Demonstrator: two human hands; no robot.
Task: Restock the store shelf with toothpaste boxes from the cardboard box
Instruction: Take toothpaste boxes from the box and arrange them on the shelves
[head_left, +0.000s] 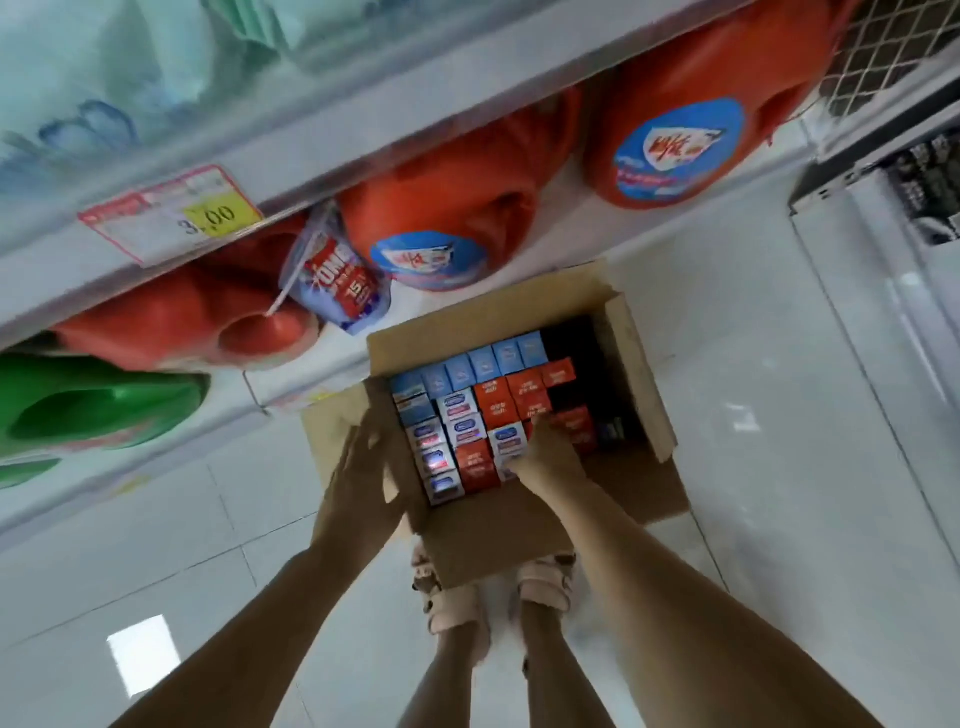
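Brown cardboard box (640, 374) sits open on the floor (779, 467) below the shelf (332, 171), packed with upright toothpaste boxes (483, 410). Left hand (363, 462), fingers straight, presses a flap back. Right hand (550, 452) digs among them, grip unclear. Picking step, I'd say: next, pinch one and lift it clear.

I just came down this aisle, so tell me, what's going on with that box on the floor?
A person is standing over an open cardboard box on the floor beside the shelf. Their left hand lies flat on the box's left flap. Their right hand reaches in among the toothpaste boxes, which are packed upright in rows. It isn't clear whether it has gripped one yet. Orange detergent bottles sit on the shelf.
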